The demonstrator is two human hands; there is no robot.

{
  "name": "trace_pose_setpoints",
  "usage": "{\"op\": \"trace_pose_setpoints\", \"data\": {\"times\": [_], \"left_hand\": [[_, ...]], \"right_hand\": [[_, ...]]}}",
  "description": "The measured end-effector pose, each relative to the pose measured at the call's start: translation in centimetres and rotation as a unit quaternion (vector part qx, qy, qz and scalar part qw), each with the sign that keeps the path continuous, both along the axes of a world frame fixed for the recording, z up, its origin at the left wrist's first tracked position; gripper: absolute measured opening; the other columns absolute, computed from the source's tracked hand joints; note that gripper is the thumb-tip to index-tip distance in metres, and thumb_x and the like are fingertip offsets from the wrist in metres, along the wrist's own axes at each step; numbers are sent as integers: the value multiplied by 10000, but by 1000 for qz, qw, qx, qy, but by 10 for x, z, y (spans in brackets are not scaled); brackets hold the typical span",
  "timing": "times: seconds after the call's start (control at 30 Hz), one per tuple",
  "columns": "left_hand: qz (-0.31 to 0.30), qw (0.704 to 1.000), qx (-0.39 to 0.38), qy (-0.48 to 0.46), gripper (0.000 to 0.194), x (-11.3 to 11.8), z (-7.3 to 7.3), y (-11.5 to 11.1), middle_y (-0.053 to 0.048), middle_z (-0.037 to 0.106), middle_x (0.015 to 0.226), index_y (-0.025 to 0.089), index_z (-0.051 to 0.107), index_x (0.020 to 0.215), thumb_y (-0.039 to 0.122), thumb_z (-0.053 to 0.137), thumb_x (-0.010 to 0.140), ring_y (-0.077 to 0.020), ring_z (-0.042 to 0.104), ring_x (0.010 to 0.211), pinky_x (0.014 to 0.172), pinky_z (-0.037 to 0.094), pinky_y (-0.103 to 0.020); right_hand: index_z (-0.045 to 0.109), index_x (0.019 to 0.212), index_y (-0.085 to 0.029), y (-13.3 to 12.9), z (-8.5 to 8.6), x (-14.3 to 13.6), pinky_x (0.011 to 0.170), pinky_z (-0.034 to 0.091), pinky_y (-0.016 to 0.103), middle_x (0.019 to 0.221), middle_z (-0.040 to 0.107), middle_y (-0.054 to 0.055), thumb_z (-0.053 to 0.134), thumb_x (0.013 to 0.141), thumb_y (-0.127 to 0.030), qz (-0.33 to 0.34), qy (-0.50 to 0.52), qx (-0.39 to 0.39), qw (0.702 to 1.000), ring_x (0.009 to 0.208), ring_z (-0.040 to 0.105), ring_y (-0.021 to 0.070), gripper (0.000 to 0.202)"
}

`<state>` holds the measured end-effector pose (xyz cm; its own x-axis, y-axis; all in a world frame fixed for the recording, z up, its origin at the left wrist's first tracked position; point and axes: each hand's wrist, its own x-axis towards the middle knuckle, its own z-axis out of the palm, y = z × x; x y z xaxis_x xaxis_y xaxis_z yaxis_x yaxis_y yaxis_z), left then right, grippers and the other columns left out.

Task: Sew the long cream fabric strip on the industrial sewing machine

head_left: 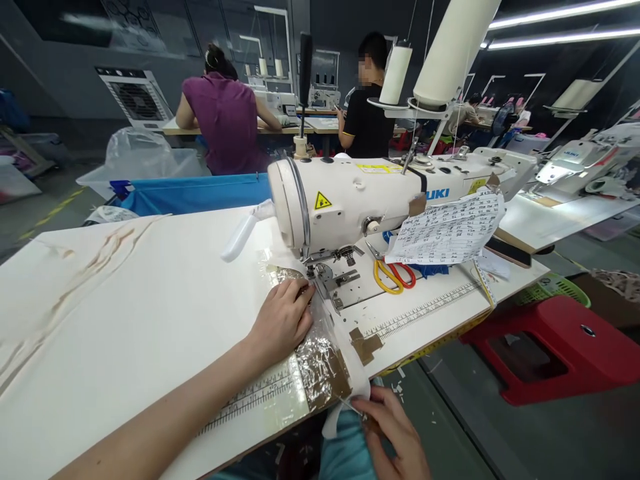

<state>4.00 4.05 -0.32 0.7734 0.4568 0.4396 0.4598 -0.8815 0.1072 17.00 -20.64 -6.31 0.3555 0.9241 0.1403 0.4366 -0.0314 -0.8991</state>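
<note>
Next to the needle area of a white sewing machine [340, 200], my left hand [285, 317] lies palm down, its fingers pressed together on material at the presser foot. What its fingertips pin down is too small to make out. A white fabric strip [353, 360] runs from the foot toward the table's front edge and hangs over it. There, my right hand [387, 427] pinches a small metal tool [353, 405], perhaps tweezers or snips, beside the strip. Clear tape over brown board [323, 360] lies under and in front of my left hand.
Yellow and red scissors [393, 277] and a handwritten paper [445, 230] lie right of the needle. Fabric scraps [95, 267] are on the left of the white table [165, 287]. A red stool [560, 347] stands at the right. Two people sit or stand beyond the machine.
</note>
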Motion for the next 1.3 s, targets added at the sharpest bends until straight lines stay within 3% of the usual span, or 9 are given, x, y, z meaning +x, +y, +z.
{"op": "trace_pose_setpoints", "data": {"times": [0.13,0.23,0.33,0.47,0.6,0.77,0.93,1.07,1.3], "left_hand": [[0,1000,-10,-1,391,0,1,-1,-157,561,1218,74,585,1264,202,361,970,-294,514,1114,896,527,-475],[-3,1000,-12,5,382,-1,3,1,-156,564,1214,85,589,1256,197,364,968,-291,528,1089,874,545,-469],[-26,1000,0,11,371,-1,4,9,-158,575,1185,82,589,1244,173,364,963,-275,554,1044,868,561,-448],[-40,998,32,27,331,2,6,22,-144,617,1077,103,601,1179,123,344,972,-242,591,955,818,583,-388],[4,993,85,85,300,8,10,26,-125,649,980,136,619,1027,46,345,946,-235,599,859,746,578,-367],[2,996,73,49,261,7,8,30,-103,673,989,165,626,984,65,392,928,-225,624,883,685,567,-316],[-41,991,-73,-102,188,3,4,41,-78,675,972,195,642,928,257,467,961,-214,647,920,774,575,-349],[-74,981,-146,-108,213,0,9,44,-90,681,985,195,662,907,305,484,951,-218,653,942,795,571,-354],[-82,979,-148,-112,231,-1,14,41,-86,682,966,187,656,906,281,457,975,-199,657,934,782,565,-317]], "right_hand": [[661,1124,-260,8,6,-8,792,538,180,1126,634,96,405,1059,-539,-2,74,26,997,951,663,172,385],[669,1097,-254,18,25,-7,650,536,199,947,652,63,393,1058,-555,27,88,24,995,723,641,170,410],[679,1098,-240,28,54,-4,512,482,218,752,598,21,346,1072,-522,55,38,33,997,518,520,150,437],[663,1102,-244,50,96,-8,671,529,237,727,635,-5,441,1022,-274,90,-34,173,980,548,556,147,237],[641,1067,-204,74,119,-17,663,528,193,861,724,17,436,902,-138,151,-15,265,952,600,624,130,272],[605,1032,-192,82,110,-18,588,511,210,772,721,30,382,873,-96,156,-133,283,937,629,676,162,290],[568,1159,-156,83,89,-1,598,489,292,900,734,71,393,941,-103,79,-212,105,968,722,714,228,284],[497,1262,-117,95,79,11,528,427,315,846,711,83,411,988,-166,2,-272,46,961,653,683,254,291],[567,1233,-146,121,72,12,524,398,300,881,725,66,490,943,-80,-14,-332,15,943,701,703,238,307]]}}
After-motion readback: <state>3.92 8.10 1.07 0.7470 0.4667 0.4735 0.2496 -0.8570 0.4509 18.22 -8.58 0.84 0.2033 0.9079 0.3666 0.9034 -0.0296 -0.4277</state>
